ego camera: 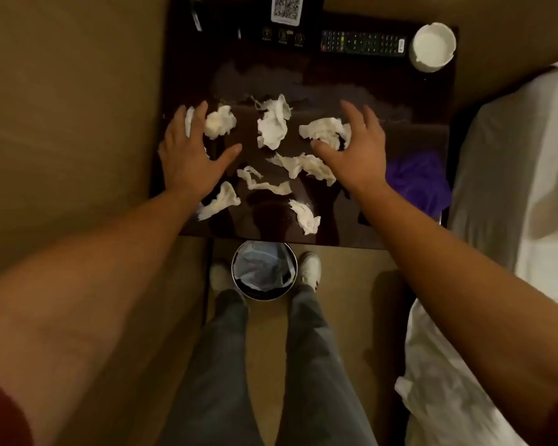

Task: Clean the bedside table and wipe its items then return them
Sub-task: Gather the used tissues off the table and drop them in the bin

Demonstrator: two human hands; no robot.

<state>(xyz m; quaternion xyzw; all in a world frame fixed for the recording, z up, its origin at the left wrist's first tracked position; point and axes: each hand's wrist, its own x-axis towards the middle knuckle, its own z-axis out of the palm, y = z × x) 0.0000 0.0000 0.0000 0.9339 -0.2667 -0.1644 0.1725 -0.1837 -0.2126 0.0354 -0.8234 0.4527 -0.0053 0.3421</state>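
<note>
Several crumpled white tissues (273,123) lie scattered over the dark glossy bedside table (400,136). My left hand (190,152) hovers with spread fingers at the table's left side, fingertips on or just over a tissue ball (219,121). My right hand (355,149) is spread over another tissue wad (324,132) right of centre, thumb touching it. Neither hand grips anything. A purple cloth (416,181) lies bunched at the table's right edge. At the back sit a black remote (363,46) and a white ashtray (434,46).
A QR-code card (287,9) stands at the table's back edge. A round lined bin (264,269) stands on the floor between my feet, just under the table's front edge. A bed with white linen (512,156) runs along the right. A beige wall is on the left.
</note>
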